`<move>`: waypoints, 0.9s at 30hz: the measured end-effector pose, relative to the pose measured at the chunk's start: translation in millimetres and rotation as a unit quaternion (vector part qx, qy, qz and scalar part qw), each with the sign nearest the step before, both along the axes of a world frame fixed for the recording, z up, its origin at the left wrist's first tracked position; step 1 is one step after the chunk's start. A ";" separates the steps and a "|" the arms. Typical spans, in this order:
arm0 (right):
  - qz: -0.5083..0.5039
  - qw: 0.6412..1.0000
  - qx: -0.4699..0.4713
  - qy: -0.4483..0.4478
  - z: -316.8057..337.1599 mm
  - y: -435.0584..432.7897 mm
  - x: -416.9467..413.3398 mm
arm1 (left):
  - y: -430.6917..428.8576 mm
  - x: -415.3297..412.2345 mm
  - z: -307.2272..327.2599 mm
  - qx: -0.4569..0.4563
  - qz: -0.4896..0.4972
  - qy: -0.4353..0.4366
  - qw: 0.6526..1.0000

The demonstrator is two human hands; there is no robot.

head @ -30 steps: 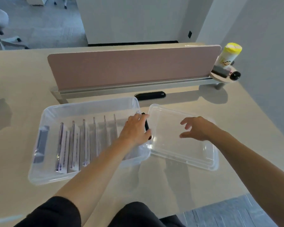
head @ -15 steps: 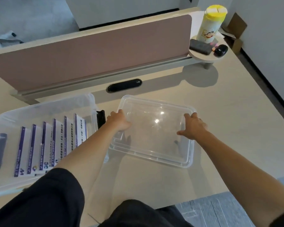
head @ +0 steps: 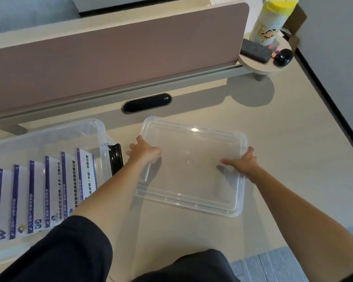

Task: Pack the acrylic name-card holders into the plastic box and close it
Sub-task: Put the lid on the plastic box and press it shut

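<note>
- The box (head: 102,139) sits on the desk's left, cut off by the frame's left edge. It is open at the top, and its long axis runs left to right with the right end a little farther away.
- Six holders (head: 49,190) stand in a row along that axis inside the box, leaning back. Their printed faces turn up toward the camera, with a purple stripe down each left edge.
- A black latch (head: 115,159) hangs on the box's right end wall, in the narrow gap between the box and the lid.
- The left hand (head: 144,151) grips the lid's left short edge, its fingers curled over the rim.
- The lid (head: 192,169) lies just right of the box, apart from it, with its rim turned up. Its long axis also runs left to right, and its right end is skewed nearer the person. Whether it is off the desk cannot be told.
- The right hand (head: 243,162) grips the lid's right short edge, the thumb lying inside and the fingers wrapped round the outer rim.
- Bare desk (head: 293,159) spreads right of the lid and in front of it, up to the near edge.
- Behind, a divider (head: 120,47) runs along the desk with a dark slot (head: 147,102) at its foot, well apart from the lid.
- A round shelf (head: 259,67) at the divider's right end carries a bottle (head: 271,19).
</note>
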State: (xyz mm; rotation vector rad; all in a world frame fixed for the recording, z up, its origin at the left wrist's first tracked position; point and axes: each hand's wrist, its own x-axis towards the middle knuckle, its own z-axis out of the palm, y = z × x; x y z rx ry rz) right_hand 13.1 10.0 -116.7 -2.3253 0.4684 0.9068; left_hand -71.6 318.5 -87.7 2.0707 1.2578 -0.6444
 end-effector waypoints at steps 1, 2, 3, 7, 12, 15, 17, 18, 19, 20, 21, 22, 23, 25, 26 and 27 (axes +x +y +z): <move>-0.019 1.000 0.020 -0.005 1.2 0.5 3.0 | 4.2 1.6 3.3 -0.008 0.007 -0.007 1.000; -0.036 0.999 0.033 -0.017 3.4 -0.8 6.7 | 9.4 5.1 3.9 -0.012 0.013 -0.021 1.000; -0.053 0.997 0.043 -0.033 7.0 -3.7 12.2 | 12.8 8.8 7.8 -0.022 0.024 -0.039 0.999; -0.064 0.991 0.051 -0.110 38.3 -9.3 33.3 | 15.3 12.2 36.6 -0.084 0.075 -0.145 0.983; -0.072 0.967 0.141 -0.199 89.2 -20.5 57.9 | 13.1 5.5 80.1 -0.155 0.148 -0.307 0.927; -0.020 0.945 0.199 -0.260 119.3 -33.4 54.7 | 11.1 -6.8 110.3 -0.203 0.181 -0.358 0.893; -0.008 0.928 0.233 -0.290 133.8 -40.6 48.7 | 11.2 -13.1 120.2 -0.201 0.179 -0.396 0.878; -0.002 0.921 0.255 -0.294 142.6 -46.1 41.1 | 8.5 -17.3 124.8 -0.192 0.173 -0.416 0.872; 0.009 0.915 0.275 -0.294 148.8 -52.9 35.4 | 4.3 -21.5 127.7 -0.180 0.161 -0.427 0.872; 0.025 0.913 0.286 -0.289 154.8 -59.1 29.3 | -0.6 -26.1 130.8 -0.168 0.148 -0.433 0.873; 0.040 0.914 0.290 -0.281 157.6 -65.8 25.2 | -4.4 -32.0 132.5 -0.157 0.138 -0.435 0.876; 0.056 0.917 0.289 -0.270 160.5 -72.6 20.4 | -7.5 -39.9 134.1 -0.152 0.129 -0.435 0.878; 0.073 0.919 0.286 -0.260 163.6 -78.8 15.4 | -10.5 -48.8 135.8 -0.147 0.116 -0.434 0.881; 0.119 0.921 0.267 -0.257 168.0 -90.8 5.0 | -10.2 -65.6 136.3 -0.108 0.071 -0.429 0.894; 0.147 0.923 0.250 -0.254 168.2 -95.7 0.7 | -9.8 -73.4 138.2 -0.082 0.038 -0.424 0.901; 0.178 0.923 0.231 -0.249 169.2 -99.5 -4.3 | -10.0 -80.4 141.5 -0.058 0.000 -0.416 0.907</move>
